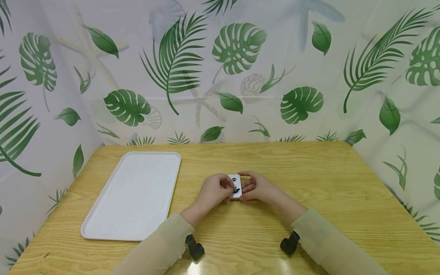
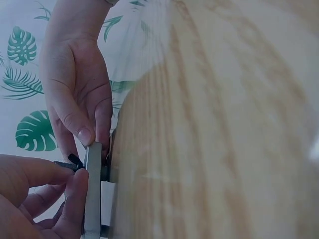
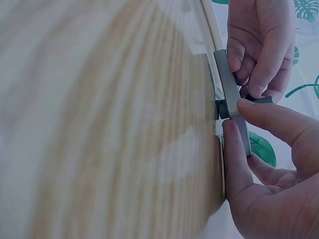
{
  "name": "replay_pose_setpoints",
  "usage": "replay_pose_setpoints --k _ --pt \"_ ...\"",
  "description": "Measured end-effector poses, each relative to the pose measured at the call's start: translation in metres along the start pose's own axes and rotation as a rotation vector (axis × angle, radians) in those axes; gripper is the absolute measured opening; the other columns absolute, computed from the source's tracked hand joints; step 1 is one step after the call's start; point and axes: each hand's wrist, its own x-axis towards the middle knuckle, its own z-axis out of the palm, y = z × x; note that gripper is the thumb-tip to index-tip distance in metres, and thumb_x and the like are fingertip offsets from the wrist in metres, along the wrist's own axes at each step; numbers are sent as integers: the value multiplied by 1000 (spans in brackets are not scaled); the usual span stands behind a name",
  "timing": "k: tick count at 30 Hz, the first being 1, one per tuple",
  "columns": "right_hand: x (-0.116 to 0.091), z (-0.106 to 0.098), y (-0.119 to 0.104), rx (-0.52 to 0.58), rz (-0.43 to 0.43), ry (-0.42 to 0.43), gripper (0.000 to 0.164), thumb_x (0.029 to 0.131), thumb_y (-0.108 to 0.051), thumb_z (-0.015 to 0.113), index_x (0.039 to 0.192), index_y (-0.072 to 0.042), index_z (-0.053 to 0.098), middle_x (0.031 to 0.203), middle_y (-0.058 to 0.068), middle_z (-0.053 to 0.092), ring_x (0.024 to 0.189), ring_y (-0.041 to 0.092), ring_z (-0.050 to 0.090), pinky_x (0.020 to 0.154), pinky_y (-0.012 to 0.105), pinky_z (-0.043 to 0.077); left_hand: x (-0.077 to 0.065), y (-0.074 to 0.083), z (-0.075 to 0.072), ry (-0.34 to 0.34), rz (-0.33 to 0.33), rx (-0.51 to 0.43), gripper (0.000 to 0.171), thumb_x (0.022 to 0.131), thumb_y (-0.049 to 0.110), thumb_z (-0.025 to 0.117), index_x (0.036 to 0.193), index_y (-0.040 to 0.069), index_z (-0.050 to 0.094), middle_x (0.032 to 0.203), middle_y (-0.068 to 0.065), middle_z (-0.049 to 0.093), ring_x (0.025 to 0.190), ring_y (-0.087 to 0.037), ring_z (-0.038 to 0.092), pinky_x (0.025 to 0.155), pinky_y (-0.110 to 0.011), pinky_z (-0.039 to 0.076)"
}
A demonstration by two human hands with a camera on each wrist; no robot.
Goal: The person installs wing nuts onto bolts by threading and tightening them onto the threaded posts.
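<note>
A small light-grey metal plate (image 1: 236, 196) is held just off the tabletop between both hands. A dark threaded bolt (image 3: 263, 100) sticks up through it, with what looks like a black wing nut (image 2: 75, 160) low on the shaft. My left hand (image 1: 215, 188) pinches the wing nut and bolt between thumb and fingers, covering part of them. My right hand (image 1: 259, 188) grips the plate's right edge, thumb on one side and fingers on the other. A dark round hole (image 1: 234, 179) shows near the plate's far end. Beneath the plate a dark bolt head (image 3: 221, 109) protrudes toward the table.
A white rectangular tray (image 1: 134, 194) lies on the left of the wooden table (image 1: 309, 164), beyond the left forearm. Behind the table hangs a leaf-patterned cloth (image 1: 254, 110). Both sleeves carry small black wrist cameras (image 1: 194, 248).
</note>
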Motion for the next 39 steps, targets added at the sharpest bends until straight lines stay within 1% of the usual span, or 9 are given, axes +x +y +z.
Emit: replay_pose_setpoints --k 5,8,16,21,25,31,36,39 --pt "-1 0 -1 -3 8 1 86 88 8 79 162 3 34 124 24 65 97 14 67 81 23 59 1 -1 0 3 -10 2 5 96 -1 69 99 -1 73 77 -7 68 58 -10 63 57 -23 54" --pt "-1 0 -2 -2 12 -1 87 89 8 79 162 3 34 125 25 64 98 15 67 81 24 59 1 -1 1 10 -22 2 6 97 -1 69 99 0 73 80 -8 70 58 -10 63 58 -22 55" --pt "-1 -1 -2 -9 11 -7 86 89 7 78 163 2 33 126 25 64 100 17 68 83 26 60 0 0 1 16 -55 5 16 94 2 66 107 0 76 87 -11 75 59 -10 63 57 -21 51" --pt "-2 -1 -2 -14 11 -5 86 90 7 78 162 2 33 126 24 64 100 16 68 83 26 59 0 0 2 12 -64 11 18 96 10 69 111 3 77 93 -10 77 61 -10 64 59 -22 51" --pt "-1 -1 -1 -21 5 2 86 89 6 79 162 2 34 125 24 65 101 17 68 84 26 59 1 -1 3 10 -49 22 17 95 12 75 111 4 76 95 -10 77 61 -10 62 59 -22 51" --pt "0 -1 -1 -23 0 3 86 89 6 79 162 3 34 125 24 65 101 17 68 84 25 59 2 -1 3 -5 -24 19 20 91 7 80 110 2 76 99 -12 75 68 -9 63 60 -24 56" --pt "-1 -1 -2 -19 1 2 86 88 7 79 161 3 34 124 24 65 99 15 68 83 25 59 3 -1 3 -3 -15 16 21 87 -1 78 109 1 77 98 -13 75 68 -10 62 59 -24 57" --pt "-2 -1 -2 -18 5 2 86 88 7 79 161 4 34 124 25 65 99 15 68 83 25 60 2 -1 3 3 -18 20 20 87 -4 75 107 1 77 97 -13 76 67 -10 61 59 -23 55"
